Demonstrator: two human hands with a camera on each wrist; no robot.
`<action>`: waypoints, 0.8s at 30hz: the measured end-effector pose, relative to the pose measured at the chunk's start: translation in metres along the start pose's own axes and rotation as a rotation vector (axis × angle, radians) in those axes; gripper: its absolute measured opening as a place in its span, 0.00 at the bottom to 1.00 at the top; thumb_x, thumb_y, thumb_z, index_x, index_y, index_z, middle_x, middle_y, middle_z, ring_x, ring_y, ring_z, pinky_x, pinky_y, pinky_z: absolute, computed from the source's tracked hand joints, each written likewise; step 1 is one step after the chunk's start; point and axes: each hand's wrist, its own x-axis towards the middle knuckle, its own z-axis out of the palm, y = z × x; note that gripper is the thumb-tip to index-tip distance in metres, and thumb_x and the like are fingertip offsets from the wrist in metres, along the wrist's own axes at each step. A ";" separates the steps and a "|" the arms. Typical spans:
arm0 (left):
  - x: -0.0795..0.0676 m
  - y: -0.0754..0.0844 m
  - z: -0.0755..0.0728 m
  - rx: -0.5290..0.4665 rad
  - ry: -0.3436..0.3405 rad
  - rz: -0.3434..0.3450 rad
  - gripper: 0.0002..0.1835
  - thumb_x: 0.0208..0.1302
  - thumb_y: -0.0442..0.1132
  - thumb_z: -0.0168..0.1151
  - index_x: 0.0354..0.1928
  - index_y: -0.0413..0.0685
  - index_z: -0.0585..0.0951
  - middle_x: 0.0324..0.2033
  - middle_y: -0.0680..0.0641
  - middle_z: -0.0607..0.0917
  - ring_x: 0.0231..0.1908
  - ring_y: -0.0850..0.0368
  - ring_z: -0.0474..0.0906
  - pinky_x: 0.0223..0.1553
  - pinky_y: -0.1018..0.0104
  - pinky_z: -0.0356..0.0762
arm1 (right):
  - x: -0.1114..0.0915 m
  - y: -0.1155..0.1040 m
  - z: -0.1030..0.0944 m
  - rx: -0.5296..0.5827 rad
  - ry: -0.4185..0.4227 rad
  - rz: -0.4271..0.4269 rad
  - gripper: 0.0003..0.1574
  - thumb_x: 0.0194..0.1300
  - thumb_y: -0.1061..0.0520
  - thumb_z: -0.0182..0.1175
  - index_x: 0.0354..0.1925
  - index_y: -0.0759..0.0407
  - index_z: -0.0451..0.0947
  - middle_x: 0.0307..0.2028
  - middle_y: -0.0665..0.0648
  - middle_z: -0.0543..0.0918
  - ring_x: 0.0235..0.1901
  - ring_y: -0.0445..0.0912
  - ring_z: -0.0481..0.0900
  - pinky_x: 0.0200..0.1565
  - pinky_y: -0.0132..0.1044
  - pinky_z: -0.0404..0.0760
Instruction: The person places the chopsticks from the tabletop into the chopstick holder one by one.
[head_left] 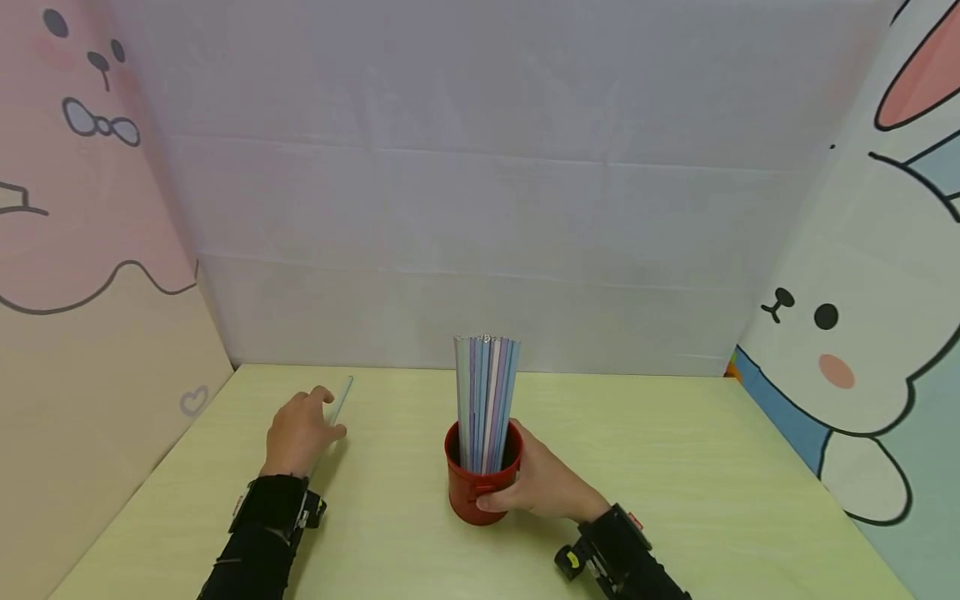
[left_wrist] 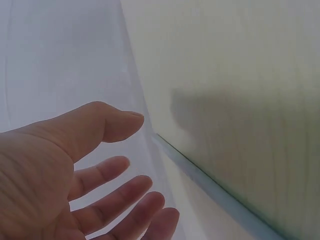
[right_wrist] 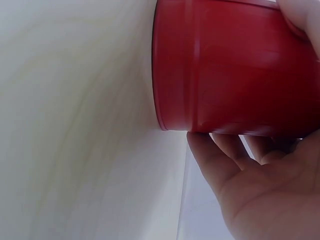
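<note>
A red metal cup (head_left: 468, 497) stands on the table, holding a bundle of pastel straws (head_left: 486, 400) in blue, purple, white and pale green. My right hand (head_left: 546, 482) grips the cup from its right side, thumb across the front and fingers behind; the right wrist view shows the fingers against the red wall (right_wrist: 240, 75). To the left, my left hand (head_left: 300, 429) hovers over a single pale blue-green straw (head_left: 342, 398) lying on the table. Thumb and fingers of that hand (left_wrist: 45, 180) are spread apart, with nothing between them; the straw (left_wrist: 215, 187) runs beside them.
The pale wooden table (head_left: 637, 450) ends at a white sheet (head_left: 480, 208) hung along the back. Cartoon-printed panels stand on both sides, a pink and cream one (head_left: 90, 350) at left and a rabbit one (head_left: 862, 350) at right.
</note>
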 end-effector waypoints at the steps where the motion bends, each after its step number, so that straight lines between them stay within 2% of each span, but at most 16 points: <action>1: 0.000 -0.001 0.001 0.001 -0.012 -0.013 0.25 0.49 0.38 0.70 0.49 0.36 0.74 0.37 0.36 0.78 0.31 0.44 0.74 0.26 0.52 0.74 | 0.000 0.000 0.000 0.000 0.000 -0.003 0.53 0.50 0.59 0.73 0.67 0.49 0.54 0.60 0.53 0.70 0.56 0.49 0.71 0.54 0.44 0.74; 6: -0.001 -0.004 0.004 0.022 -0.063 -0.065 0.26 0.48 0.36 0.70 0.49 0.34 0.74 0.38 0.33 0.77 0.32 0.41 0.74 0.25 0.50 0.75 | 0.000 0.000 0.001 0.006 -0.004 -0.013 0.53 0.51 0.59 0.73 0.67 0.50 0.54 0.60 0.54 0.70 0.56 0.50 0.71 0.53 0.44 0.75; 10: -0.002 -0.004 0.005 0.054 -0.098 -0.079 0.25 0.48 0.36 0.70 0.48 0.33 0.73 0.34 0.34 0.77 0.29 0.43 0.73 0.24 0.51 0.74 | 0.002 0.004 0.001 0.009 -0.005 -0.012 0.54 0.50 0.59 0.73 0.68 0.48 0.54 0.60 0.53 0.70 0.56 0.50 0.71 0.53 0.44 0.75; 17: -0.004 -0.002 0.008 0.056 -0.104 -0.073 0.15 0.49 0.31 0.66 0.38 0.32 0.74 0.27 0.38 0.77 0.23 0.46 0.71 0.21 0.54 0.72 | 0.006 0.033 -0.002 -0.019 0.001 0.006 0.55 0.49 0.53 0.75 0.67 0.38 0.52 0.60 0.46 0.69 0.56 0.45 0.71 0.52 0.41 0.75; 21: -0.003 -0.003 0.011 0.062 -0.097 -0.076 0.10 0.48 0.29 0.63 0.33 0.34 0.75 0.27 0.38 0.79 0.22 0.46 0.72 0.21 0.54 0.72 | 0.006 0.034 -0.001 -0.015 -0.002 0.006 0.56 0.49 0.53 0.75 0.68 0.38 0.52 0.60 0.47 0.69 0.56 0.46 0.70 0.52 0.41 0.76; 24: -0.003 -0.001 0.011 0.048 -0.112 -0.074 0.09 0.48 0.29 0.65 0.33 0.34 0.77 0.28 0.38 0.80 0.24 0.46 0.73 0.22 0.54 0.73 | 0.006 0.034 -0.001 -0.020 -0.001 0.010 0.56 0.49 0.52 0.75 0.68 0.38 0.52 0.60 0.46 0.69 0.56 0.46 0.70 0.52 0.41 0.76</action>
